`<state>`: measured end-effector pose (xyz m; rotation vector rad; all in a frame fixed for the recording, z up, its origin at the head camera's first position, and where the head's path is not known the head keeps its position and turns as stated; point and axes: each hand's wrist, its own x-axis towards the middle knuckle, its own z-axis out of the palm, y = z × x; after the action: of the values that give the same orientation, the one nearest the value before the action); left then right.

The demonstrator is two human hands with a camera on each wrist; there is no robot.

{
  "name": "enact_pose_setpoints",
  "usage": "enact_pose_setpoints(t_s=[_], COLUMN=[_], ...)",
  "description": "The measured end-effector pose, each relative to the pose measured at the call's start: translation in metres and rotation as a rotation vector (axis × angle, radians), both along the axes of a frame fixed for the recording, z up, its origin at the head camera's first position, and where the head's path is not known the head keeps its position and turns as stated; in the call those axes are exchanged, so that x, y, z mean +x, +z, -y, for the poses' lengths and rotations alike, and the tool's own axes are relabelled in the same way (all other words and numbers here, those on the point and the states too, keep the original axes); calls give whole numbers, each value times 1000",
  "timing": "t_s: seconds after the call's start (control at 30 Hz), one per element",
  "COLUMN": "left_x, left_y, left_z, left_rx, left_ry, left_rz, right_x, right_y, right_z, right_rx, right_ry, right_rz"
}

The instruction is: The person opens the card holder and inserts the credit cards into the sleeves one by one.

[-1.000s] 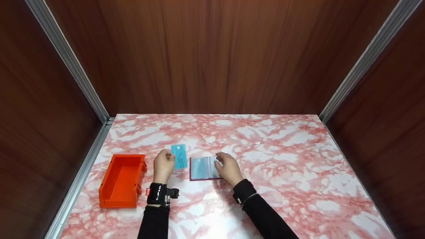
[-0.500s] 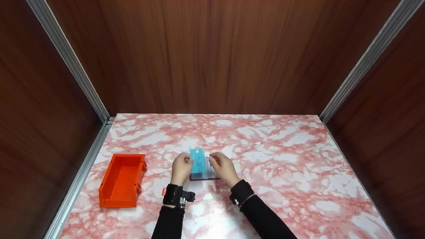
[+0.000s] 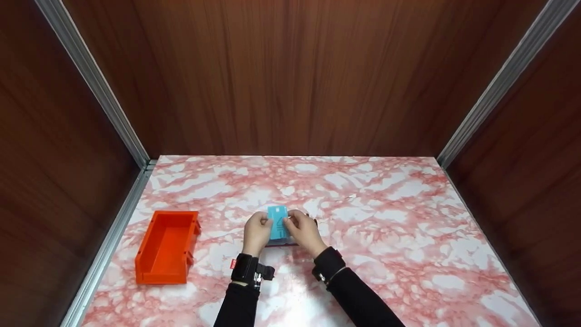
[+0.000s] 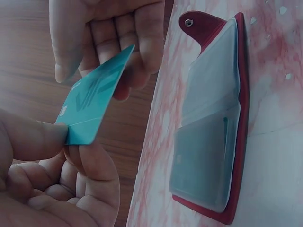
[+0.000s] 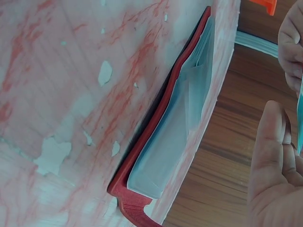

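My left hand (image 3: 257, 232) pinches a teal plastic card (image 3: 277, 221) between thumb and fingers at one end. Dark lettering shows on the card's face in the left wrist view. My right hand (image 3: 307, 230) is at the card's other end, its thumb held off the face and its loosely bent fingers close behind. Below both hands a red card holder (image 4: 242, 94) lies open on the table, with clear plastic sleeves (image 4: 210, 90) and a snap strap (image 4: 201, 26). In the head view the hands and the card hide most of it.
An orange open-fronted bin (image 3: 165, 247) stands on the table to the left. The tabletop (image 3: 386, 218) has a red and white marbled pattern. Dark wood-look panels (image 3: 290, 77) with metal corner rails (image 3: 97, 86) enclose the back and sides.
My left hand has carried the card rightward from beside the card holder to above it. My right hand has shifted slightly left from the holder's sleeves to the card's edge.
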<state>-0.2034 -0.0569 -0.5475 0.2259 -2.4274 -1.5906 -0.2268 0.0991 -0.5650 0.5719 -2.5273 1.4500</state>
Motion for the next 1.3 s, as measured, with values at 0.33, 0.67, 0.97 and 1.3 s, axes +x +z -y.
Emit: enact_pose_setpoints(t_s=[0.33,0.67,0.97,1.3], left_x=[-4,-9,-9,-14], left_y=[2,-9,-26,-37], left_z=[-1,4,11,19], left_rx=[-51,-88,-160,-240], left_ry=[-20,34,76,81], left_rz=[-36,-31,-19,74], right_x=[-1,-11,-18,-21], right_y=[6,4,-8,-15], right_z=[0,-6,-15,-18], right_rx=[-45,-13,88,151], right_ry=[-21,-85,-191,-249], right_rz=[59,82,97,66])
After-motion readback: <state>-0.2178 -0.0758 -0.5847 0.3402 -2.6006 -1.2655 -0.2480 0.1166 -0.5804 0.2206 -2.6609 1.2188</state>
